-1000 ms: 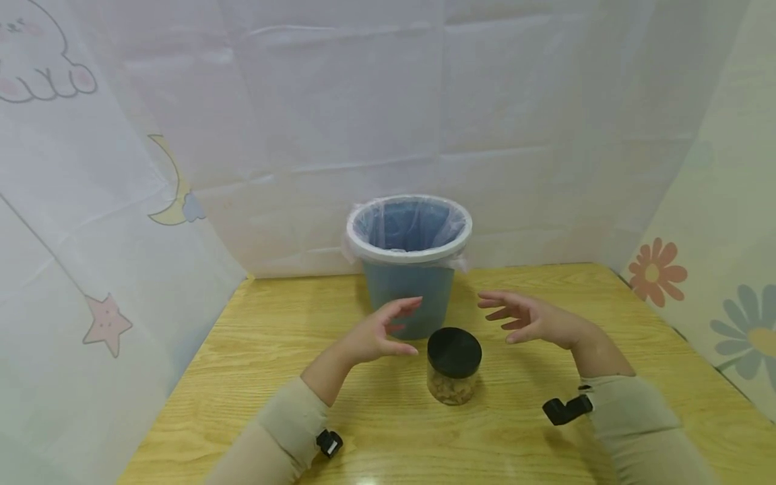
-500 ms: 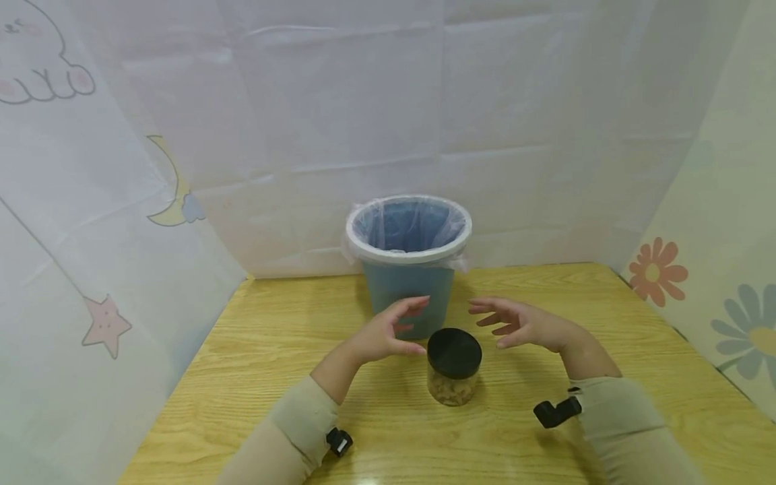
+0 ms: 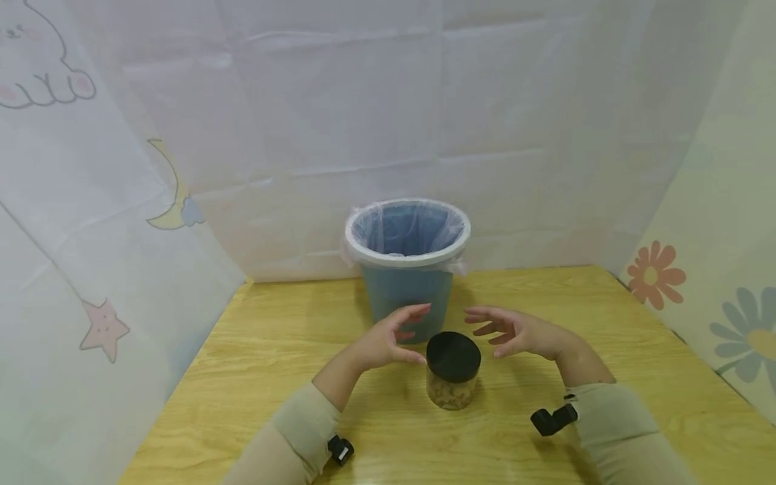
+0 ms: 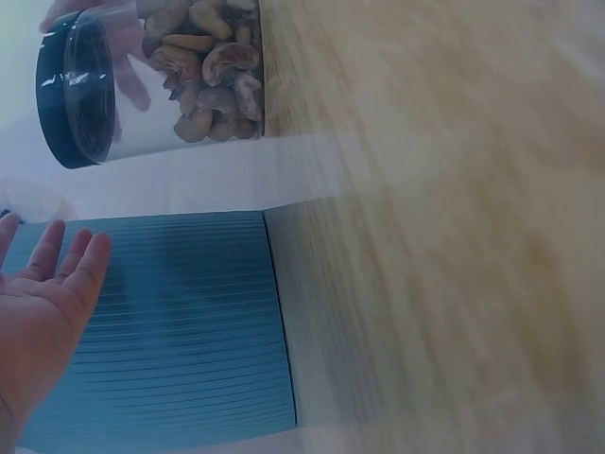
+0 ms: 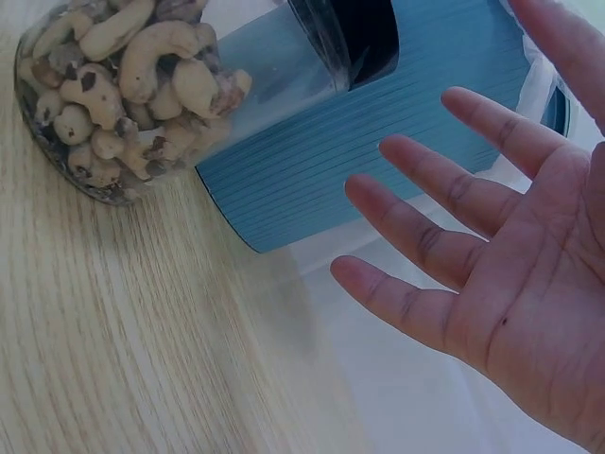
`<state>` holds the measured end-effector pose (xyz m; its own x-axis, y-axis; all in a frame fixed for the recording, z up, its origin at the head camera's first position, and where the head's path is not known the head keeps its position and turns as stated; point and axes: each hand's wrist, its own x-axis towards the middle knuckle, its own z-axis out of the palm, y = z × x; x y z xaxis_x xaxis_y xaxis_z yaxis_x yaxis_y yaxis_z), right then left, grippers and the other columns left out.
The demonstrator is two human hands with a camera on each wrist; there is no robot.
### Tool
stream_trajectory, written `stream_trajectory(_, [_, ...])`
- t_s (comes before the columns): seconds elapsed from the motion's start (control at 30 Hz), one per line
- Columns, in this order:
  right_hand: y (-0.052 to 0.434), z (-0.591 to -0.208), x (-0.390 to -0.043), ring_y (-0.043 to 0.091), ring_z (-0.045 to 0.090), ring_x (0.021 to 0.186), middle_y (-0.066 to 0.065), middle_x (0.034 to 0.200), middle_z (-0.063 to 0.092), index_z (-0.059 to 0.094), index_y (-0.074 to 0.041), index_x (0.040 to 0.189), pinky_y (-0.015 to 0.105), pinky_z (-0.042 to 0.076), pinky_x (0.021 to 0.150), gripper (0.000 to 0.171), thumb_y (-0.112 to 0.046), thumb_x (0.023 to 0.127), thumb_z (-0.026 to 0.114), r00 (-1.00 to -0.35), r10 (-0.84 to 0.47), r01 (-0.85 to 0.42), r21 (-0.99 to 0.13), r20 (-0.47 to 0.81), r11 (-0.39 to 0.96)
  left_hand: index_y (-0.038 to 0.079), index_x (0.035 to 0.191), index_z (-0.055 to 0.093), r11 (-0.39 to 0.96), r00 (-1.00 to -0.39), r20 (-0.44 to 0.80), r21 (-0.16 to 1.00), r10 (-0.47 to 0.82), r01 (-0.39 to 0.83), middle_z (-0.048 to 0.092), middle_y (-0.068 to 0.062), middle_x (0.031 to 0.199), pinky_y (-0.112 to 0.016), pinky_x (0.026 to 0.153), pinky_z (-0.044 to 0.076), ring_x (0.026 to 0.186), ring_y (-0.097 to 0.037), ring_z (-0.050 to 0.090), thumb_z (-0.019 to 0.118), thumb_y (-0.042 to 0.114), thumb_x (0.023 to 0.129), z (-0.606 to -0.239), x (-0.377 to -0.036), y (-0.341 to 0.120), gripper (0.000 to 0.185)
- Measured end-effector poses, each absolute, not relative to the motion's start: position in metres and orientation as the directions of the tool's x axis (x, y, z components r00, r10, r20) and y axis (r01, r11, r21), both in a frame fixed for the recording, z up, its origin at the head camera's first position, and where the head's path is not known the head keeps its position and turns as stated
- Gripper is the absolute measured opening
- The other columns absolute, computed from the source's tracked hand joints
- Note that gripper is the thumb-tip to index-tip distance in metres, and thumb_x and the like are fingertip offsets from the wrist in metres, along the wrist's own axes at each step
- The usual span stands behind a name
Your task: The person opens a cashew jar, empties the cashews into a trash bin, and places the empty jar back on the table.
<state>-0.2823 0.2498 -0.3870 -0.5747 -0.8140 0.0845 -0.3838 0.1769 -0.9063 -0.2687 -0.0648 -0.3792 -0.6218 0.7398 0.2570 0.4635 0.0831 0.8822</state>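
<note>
A clear jar [image 3: 452,391] with a black lid [image 3: 453,357] stands upright on the table, partly filled with cashew nuts [image 5: 142,85]. My left hand [image 3: 383,342] hovers to the left of the jar, its thumb tip right by the lid's edge and its fingers spread. On the other side my right hand [image 3: 523,333] hangs in the air with relaxed fingers, a small gap from the lid. Both palms face the jar, and neither hand holds anything. In the right wrist view the fingers [image 5: 425,236] reach toward the lid end of the jar.
Behind the jar stands a blue trash bin [image 3: 406,289] with a white rim and a clear plastic liner [image 3: 378,229]. The wooden table [image 3: 291,316] meets a pale cloth backdrop at its far edge. Printed cloth walls flank both sides.
Both hands have moved inward toward the jar from left and right, narrowing the gap between them. The jar and the bin have stayed in place.
</note>
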Motion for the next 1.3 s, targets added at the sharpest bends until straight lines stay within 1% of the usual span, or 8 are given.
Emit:
stream_trajectory(0.2, [0.250,-0.389,-0.284,0.052,0.028,0.123,0.026,0.144,0.022,0.017,-0.003,0.145,0.057,0.036,0.090,0.073,-0.001,0.086,0.060,-0.572,-0.816,-0.385,-0.907,0.091,0.169,0.006,0.144,0.024,0.092,-0.642,0.262,0.881,0.721,0.463,0.025,-0.018,0.146,-0.049,0.101,0.033,0.131,-0.036,0.028,0.075,0.001,0.073,-0.397,-0.280,-0.065,0.087])
stream_trajectory(0.33, [0.250,-0.391,-0.284,0.053,0.028,0.122,0.026,0.144,0.022,0.016,-0.001,0.145,0.056,0.036,0.091,0.073,0.000,0.086,0.059,-0.571,-0.816,-0.384,-0.908,0.090,0.169,0.007,0.144,0.024,0.098,-0.630,0.246,0.883,0.736,0.459,0.024,-0.015,0.147,-0.050,0.101,0.032,0.132,-0.035,0.027,0.076,0.007,0.073,-0.402,-0.283,-0.064,0.088])
stream_trajectory(0.4, [0.250,-0.392,-0.284,0.053,0.027,0.123,0.027,0.144,0.022,0.016,-0.002,0.145,0.060,0.035,0.091,0.074,-0.001,0.086,0.060,-0.570,-0.817,-0.378,-0.910,0.086,0.168,0.007,0.144,0.025,0.111,-0.628,0.232,0.882,0.743,0.458,0.025,-0.012,0.148,-0.051,0.101,0.031,0.132,-0.033,0.028,0.076,0.007,0.073,-0.400,-0.281,-0.063,0.088])
stream_trajectory(0.5, [0.249,-0.392,-0.285,0.055,0.026,0.122,0.027,0.144,0.022,0.016,-0.003,0.145,0.064,0.031,0.091,0.074,-0.001,0.086,0.060,-0.569,-0.818,-0.372,-0.914,0.086,0.163,0.008,0.143,0.025,0.141,-0.632,0.216,0.874,0.745,0.464,0.027,-0.009,0.147,-0.048,0.101,0.033,0.131,-0.028,0.030,0.077,0.007,0.073,-0.398,-0.278,-0.061,0.087])
stream_trajectory(0.7, [0.249,-0.393,-0.283,0.055,0.026,0.122,0.028,0.144,0.021,0.015,-0.002,0.145,0.063,0.033,0.091,0.074,-0.001,0.086,0.060,-0.567,-0.819,-0.374,-0.914,0.090,0.158,0.015,0.144,0.025,0.174,-0.625,0.202,0.856,0.754,0.487,0.027,-0.004,0.146,-0.048,0.101,0.033,0.131,-0.033,0.029,0.077,0.011,0.073,-0.405,-0.280,-0.057,0.088])
stream_trajectory(0.97, [0.249,-0.395,-0.281,0.055,0.024,0.123,0.029,0.143,0.021,0.013,0.001,0.145,0.065,0.030,0.091,0.075,-0.001,0.086,0.059,-0.559,-0.824,-0.365,-0.920,0.092,0.145,0.021,0.145,0.021,0.196,-0.623,0.160,0.864,0.766,0.463,0.030,-0.002,0.144,-0.045,0.101,0.034,0.131,-0.030,0.030,0.079,0.014,0.072,-0.405,-0.276,-0.053,0.094])
stream_trajectory(1.17, [0.249,-0.399,-0.282,0.059,0.021,0.121,0.033,0.142,0.018,0.012,0.002,0.144,0.068,0.027,0.090,0.076,0.000,0.085,0.059,-0.552,-0.829,-0.351,-0.927,0.090,0.133,0.023,0.145,0.020,0.212,-0.628,0.149,0.860,0.764,0.463,0.031,-0.002,0.144,-0.039,0.100,0.036,0.130,-0.021,0.032,0.079,0.015,0.072,-0.408,-0.276,-0.053,0.095])
stream_trajectory(1.3, [0.249,-0.401,-0.283,0.056,0.023,0.122,0.030,0.144,0.019,0.013,-0.001,0.145,0.070,0.026,0.090,0.076,-0.003,0.086,0.060,-0.551,-0.832,-0.332,-0.932,0.068,0.144,0.023,0.145,0.021,0.209,-0.627,0.143,0.866,0.765,0.453,0.033,-0.005,0.143,-0.039,0.100,0.036,0.131,-0.023,0.032,0.078,0.014,0.072,-0.409,-0.276,-0.054,0.092])
